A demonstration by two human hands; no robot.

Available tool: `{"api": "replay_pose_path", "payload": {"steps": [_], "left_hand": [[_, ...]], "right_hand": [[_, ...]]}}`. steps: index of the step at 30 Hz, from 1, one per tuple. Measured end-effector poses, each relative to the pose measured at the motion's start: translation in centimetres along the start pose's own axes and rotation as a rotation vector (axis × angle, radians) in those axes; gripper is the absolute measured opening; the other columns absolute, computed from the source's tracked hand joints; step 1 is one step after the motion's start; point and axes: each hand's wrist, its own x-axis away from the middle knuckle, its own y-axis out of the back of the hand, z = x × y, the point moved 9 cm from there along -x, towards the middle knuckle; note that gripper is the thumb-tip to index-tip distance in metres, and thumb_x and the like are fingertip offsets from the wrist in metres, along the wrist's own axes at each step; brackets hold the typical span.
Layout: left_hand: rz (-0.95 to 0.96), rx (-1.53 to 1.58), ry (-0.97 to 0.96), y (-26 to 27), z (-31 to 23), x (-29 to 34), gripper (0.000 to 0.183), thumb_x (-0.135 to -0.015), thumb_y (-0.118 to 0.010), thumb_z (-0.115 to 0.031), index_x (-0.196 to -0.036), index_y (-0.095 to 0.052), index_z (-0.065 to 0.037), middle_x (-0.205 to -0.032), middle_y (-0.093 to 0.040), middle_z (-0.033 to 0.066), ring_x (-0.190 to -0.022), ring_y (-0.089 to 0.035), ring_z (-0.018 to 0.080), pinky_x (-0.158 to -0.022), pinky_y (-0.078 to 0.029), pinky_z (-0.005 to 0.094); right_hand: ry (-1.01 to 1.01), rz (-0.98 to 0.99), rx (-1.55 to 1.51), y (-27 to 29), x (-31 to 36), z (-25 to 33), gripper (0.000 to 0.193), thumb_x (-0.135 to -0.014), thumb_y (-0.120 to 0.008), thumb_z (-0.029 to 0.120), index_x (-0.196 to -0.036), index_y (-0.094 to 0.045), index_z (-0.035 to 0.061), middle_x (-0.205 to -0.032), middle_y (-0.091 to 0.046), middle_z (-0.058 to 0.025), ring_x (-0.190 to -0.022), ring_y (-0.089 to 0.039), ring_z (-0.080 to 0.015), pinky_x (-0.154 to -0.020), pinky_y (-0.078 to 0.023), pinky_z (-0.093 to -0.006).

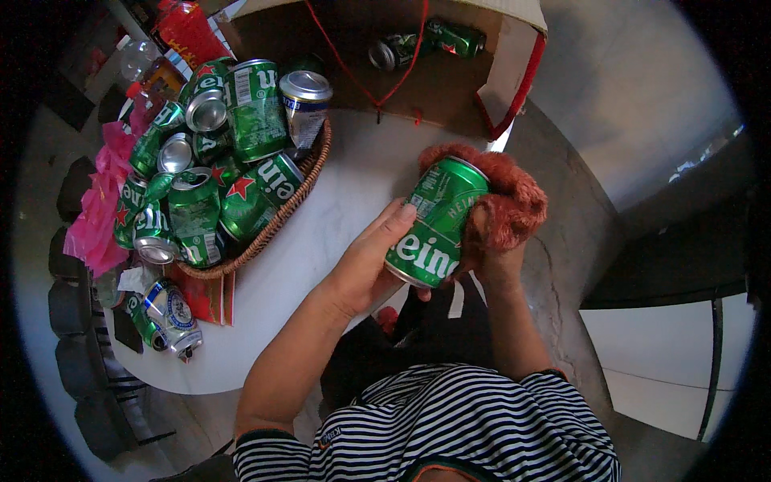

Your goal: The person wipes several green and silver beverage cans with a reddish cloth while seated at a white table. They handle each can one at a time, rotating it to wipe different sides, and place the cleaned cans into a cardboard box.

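Observation:
A green beer can (434, 221) is tilted in front of me, over the near edge of the table. My left hand (376, 249) grips its lower left side, thumb lying along the front. On the other side, my right hand (494, 255) presses a reddish-brown fluffy cloth (510, 193) round the can's top and right side; most of its fingers are hidden by the cloth. To the left, a wicker basket (301, 186) is heaped with several green cans (257, 112) and a silver-and-blue can (306, 100).
An open cardboard box (353, 68) with red cord at the back holds two green cans (454, 38). Pink plastic (104, 197) hangs left of the basket. A crushed white-and-blue can (171, 315) lies near a red packet (205, 297) on the white table (265, 313). Dark chairs (76, 313) stand left.

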Motion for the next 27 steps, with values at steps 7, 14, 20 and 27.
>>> {"api": "replay_pose_path", "payload": {"steps": [7,14,20,27], "left_hand": [[-0.097,-0.016,-0.095,0.4,-0.5,-0.1,0.043,-0.093,-0.047,-0.035,-0.126,-0.036,-0.009,-0.111,-0.055,0.0072,-0.093,-0.060,0.0169,-0.070,-0.054,0.0314],[-0.109,-0.119,-0.129,-0.2,-0.7,0.2,0.054,-0.091,-0.053,-0.035,-0.131,-0.032,-0.006,-0.117,-0.049,0.0091,-0.103,-0.053,0.0153,-0.086,-0.047,0.0297],[-0.219,-0.627,-0.539,0.0,-4.4,1.0,0.058,-0.085,-0.063,-0.030,-0.129,-0.036,-0.005,-0.116,-0.047,0.0096,-0.107,-0.047,0.0172,-0.092,-0.039,0.0290],[-0.271,-0.802,-0.751,-1.0,-5.2,2.2,0.059,-0.090,-0.051,-0.044,-0.128,-0.037,0.000,-0.119,-0.048,0.0132,-0.112,-0.045,0.0205,-0.096,-0.035,0.0310]], "right_hand": [[0.127,0.212,0.226,-2.6,2.2,0.9,0.078,-0.063,-0.082,0.024,-0.125,-0.040,0.0028,-0.114,-0.052,-0.0071,-0.104,-0.052,-0.0186,-0.088,-0.046,-0.0330],[-0.030,-0.145,0.052,1.4,0.7,-1.2,0.069,-0.071,-0.075,0.031,-0.125,-0.043,0.0033,-0.116,-0.052,-0.0078,-0.106,-0.052,-0.0204,-0.093,-0.043,-0.0351],[0.357,0.189,0.217,-4.8,-0.1,4.8,0.078,-0.064,-0.079,0.028,-0.127,-0.043,-0.0002,-0.120,-0.052,-0.0101,-0.112,-0.050,-0.0213,-0.098,-0.038,-0.0348],[0.522,0.173,0.350,-5.8,-0.1,5.6,0.077,-0.056,-0.082,0.022,-0.120,-0.048,-0.0029,-0.116,-0.054,-0.0113,-0.107,-0.053,-0.0217,-0.095,-0.040,-0.0330]]}}
